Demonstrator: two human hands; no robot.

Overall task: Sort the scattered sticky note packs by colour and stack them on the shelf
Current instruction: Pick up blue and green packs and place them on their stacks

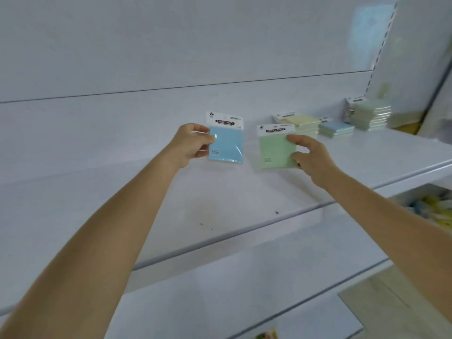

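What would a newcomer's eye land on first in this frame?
Two outstretched arms dominate the centre: the left hand holds up a blue sticky note pack, and the right hand holds a green sticky note pack beside it, both above the white shelf. Behind them to the right, sorted stacks sit on the shelf: a yellow stack, a blue stack and a taller green stack.

Shop: white display shelf [281, 206], packaged stationery.

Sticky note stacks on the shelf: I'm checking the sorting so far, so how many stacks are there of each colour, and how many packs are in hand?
Yellow stack: 1
Blue stack: 1
Green stack: 1
Blue pack, left hand: 1
Green pack, right hand: 1
Total: 3 stacks, 2 held packs
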